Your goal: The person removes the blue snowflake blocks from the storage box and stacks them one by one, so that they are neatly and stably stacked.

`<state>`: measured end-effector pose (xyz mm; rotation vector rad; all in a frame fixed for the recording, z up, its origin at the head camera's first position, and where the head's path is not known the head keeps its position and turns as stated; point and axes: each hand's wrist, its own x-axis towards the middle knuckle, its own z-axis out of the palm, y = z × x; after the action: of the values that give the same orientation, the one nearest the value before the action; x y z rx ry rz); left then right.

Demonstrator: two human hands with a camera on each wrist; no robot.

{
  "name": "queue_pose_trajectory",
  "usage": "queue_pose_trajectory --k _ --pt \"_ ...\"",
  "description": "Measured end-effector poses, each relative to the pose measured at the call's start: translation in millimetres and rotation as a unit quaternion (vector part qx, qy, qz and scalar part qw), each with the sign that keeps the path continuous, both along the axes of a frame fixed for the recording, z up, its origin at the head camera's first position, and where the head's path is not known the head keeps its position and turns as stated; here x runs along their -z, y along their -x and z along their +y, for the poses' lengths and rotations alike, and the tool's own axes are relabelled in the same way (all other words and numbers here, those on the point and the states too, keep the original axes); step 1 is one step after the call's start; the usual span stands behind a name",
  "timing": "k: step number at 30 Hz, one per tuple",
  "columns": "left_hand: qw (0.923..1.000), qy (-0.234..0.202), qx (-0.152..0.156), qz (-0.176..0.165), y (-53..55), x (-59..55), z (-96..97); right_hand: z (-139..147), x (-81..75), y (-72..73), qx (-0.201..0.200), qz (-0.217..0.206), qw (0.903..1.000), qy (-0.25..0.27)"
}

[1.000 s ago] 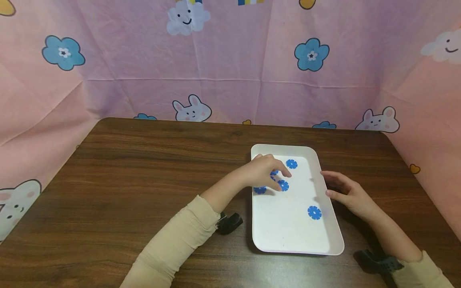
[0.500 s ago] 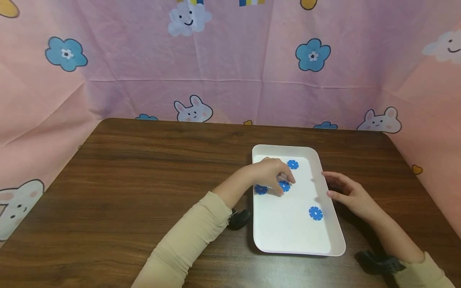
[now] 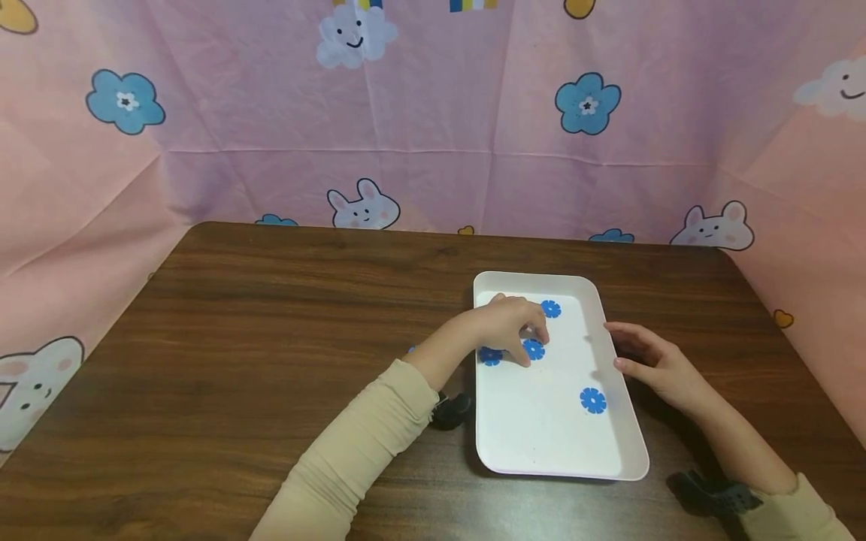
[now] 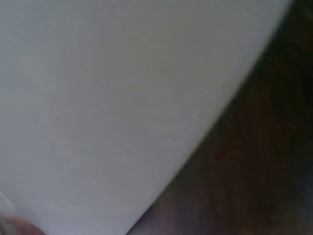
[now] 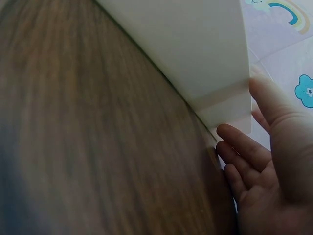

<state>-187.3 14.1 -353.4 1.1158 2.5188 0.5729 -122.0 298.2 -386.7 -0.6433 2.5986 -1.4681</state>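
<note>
Left hand (image 3: 506,319) within the tray (image 3: 534,439): fingers narrowly straddle a blue disc (image 3: 535,350), grip undeterminable. Right hand (image 3: 663,372): fingers parted at the right edge. Tabletop (image 3: 291,315) extends leftward.

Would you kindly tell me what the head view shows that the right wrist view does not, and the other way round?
Only the head view: the left hand, the blue flower-shaped pieces and the inside floor of the white tray.
Only the right wrist view: the tray's outer wall beside the right hand, and the arch of a printed rainbow.
Both: the right hand, white tray, wooden table and printed cloth.
</note>
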Motion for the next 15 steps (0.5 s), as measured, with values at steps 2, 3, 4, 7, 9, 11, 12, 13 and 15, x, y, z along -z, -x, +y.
queue_pose_trajectory --k 2,3,4,7,9,11,12,13,15 --pt "1.0000 -0.001 -0.003 0.004 -0.1 0.7 0.5 0.5 0.4 0.0 0.002 0.000 1.0000 0.000" --pt "1.0000 -0.002 -0.006 0.004 -0.4 0.9 0.6 0.4 0.6 0.2 0.001 -0.001 1.0000 0.003" --pt "0.9999 -0.003 -0.009 0.005 -0.8 0.8 0.6 0.4 0.6 0.5 0.000 -0.002 1.0000 0.003" --pt "0.9998 -0.003 -0.015 0.010 -2.0 0.6 0.4 0.2 0.6 1.7 -0.002 -0.001 1.0000 0.003" --pt "0.9998 -0.001 -0.016 0.014 -2.5 0.4 0.5 0.4 0.4 2.4 -0.005 0.004 1.0000 0.002" --pt "0.9997 0.001 -0.015 0.017 -2.8 0.3 0.7 1.1 0.5 2.6 -0.006 0.010 0.9999 0.000" --pt "0.9997 0.001 -0.015 0.018 -2.8 0.4 0.7 1.3 0.5 2.6 -0.007 0.012 0.9999 0.000" --pt "0.9997 0.002 -0.015 0.018 -2.9 0.6 0.6 1.6 0.6 2.5 -0.008 0.012 0.9999 0.000" --pt "0.9997 0.000 -0.015 0.019 -3.2 0.6 0.2 1.8 0.9 2.4 -0.009 0.010 0.9999 0.002"
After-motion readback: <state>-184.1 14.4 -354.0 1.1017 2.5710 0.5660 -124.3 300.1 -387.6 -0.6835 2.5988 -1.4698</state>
